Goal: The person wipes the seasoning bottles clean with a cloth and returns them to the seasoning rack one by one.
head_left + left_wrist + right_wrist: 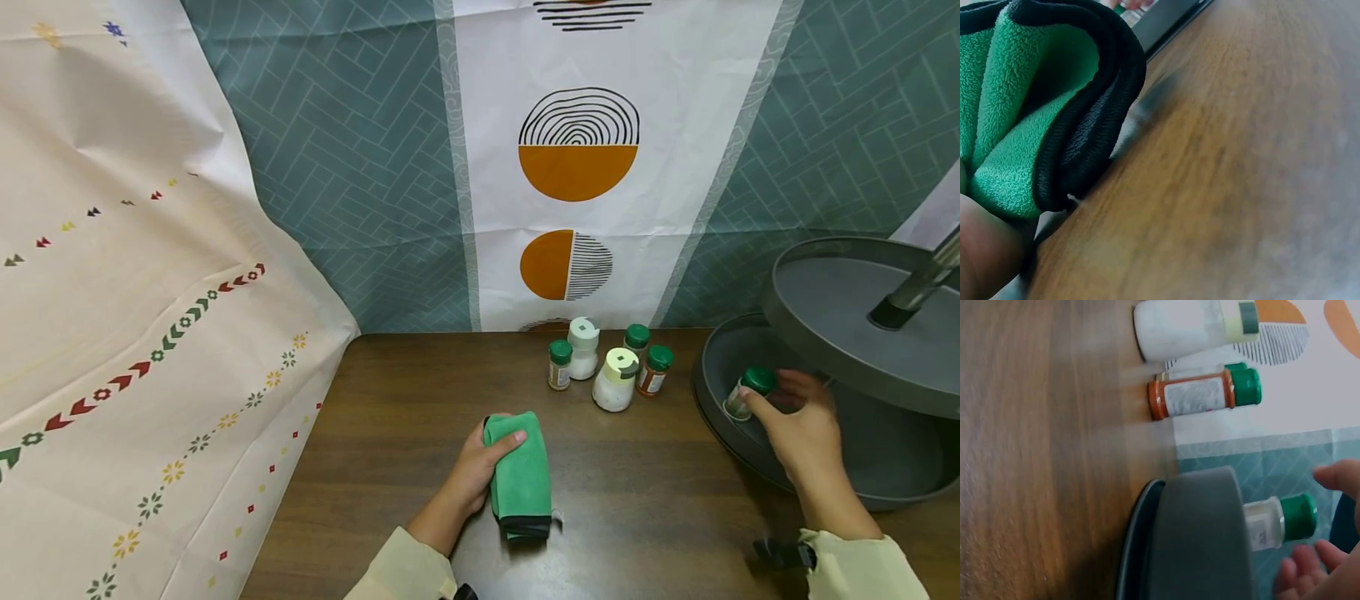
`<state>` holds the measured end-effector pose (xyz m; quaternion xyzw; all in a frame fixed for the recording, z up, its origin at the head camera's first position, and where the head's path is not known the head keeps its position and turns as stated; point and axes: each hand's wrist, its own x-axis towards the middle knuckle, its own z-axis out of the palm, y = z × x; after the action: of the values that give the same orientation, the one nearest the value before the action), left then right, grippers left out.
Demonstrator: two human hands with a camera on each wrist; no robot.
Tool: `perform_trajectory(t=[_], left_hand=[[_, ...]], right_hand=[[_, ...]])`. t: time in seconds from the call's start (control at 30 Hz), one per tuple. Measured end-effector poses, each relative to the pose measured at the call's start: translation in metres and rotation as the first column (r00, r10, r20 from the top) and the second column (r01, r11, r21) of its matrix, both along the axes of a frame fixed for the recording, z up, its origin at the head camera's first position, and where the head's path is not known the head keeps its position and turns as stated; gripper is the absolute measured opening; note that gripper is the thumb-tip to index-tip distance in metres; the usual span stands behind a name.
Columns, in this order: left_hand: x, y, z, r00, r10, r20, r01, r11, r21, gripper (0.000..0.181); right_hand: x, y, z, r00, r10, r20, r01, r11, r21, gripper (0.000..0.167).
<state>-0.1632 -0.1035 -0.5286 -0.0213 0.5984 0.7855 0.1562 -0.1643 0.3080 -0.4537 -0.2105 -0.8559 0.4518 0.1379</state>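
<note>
My left hand (476, 462) grips a folded green cloth (522, 475) with black edging over the table, thumb on top. In the left wrist view the cloth's (1007, 181) folds and dark hem show close up. At the right, my right hand (813, 429) is by a green-capped spice jar (759, 382) that stands in the lower level of a dark grey two-tier tray (723, 437). The right wrist view shows its thumb and fingers spread apart on either side of the jar's green cap (1299, 516), with gaps between; the tray wall hides the jar's base.
On the table (420, 392), left of the tray, stand two white shakers (617, 383) and three green-capped spice jars (655, 372). The upper tier (840, 308) with its metal post overhangs the lower one. A pale patterned cloth (187, 358) hangs at the left.
</note>
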Motion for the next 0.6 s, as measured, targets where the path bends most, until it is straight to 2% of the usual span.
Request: perform_trajectory(t=[0.13,0.27,0.4,0.5,0.6], left_hand=[[0.0,0.0,0.001,1.0,-0.001,-0.003,0.001,1.0,-0.006,0.049],[0.0,0.0,0.002,1.0,0.0,-0.003,0.0,1.0,-0.009,0.047],[0.0,0.0,0.002,1.0,0.003,-0.005,-0.003,1.0,-0.007,0.046],[0.0,0.0,0.001,1.0,0.005,-0.008,-0.005,1.0,-0.005,0.046],[0.0,0.0,0.0,1.0,0.004,-0.008,-0.004,1.0,-0.002,0.046]], right_hand=[[0.008,-0.009,0.011,0.991,-0.129,-0.045,0.124,0.988,-0.094,0.048],[0.012,-0.019,0.018,0.983,-0.135,-0.123,0.115,0.981,-0.155,0.043],[0.013,-0.037,0.017,0.979,-0.058,-0.197,0.023,0.985,-0.172,0.037],[0.012,-0.051,0.009,0.97,0.049,-0.239,-0.081,0.988,-0.129,0.034],[0.009,-0.063,-0.001,0.949,0.164,-0.27,-0.191,0.978,-0.078,0.036]])
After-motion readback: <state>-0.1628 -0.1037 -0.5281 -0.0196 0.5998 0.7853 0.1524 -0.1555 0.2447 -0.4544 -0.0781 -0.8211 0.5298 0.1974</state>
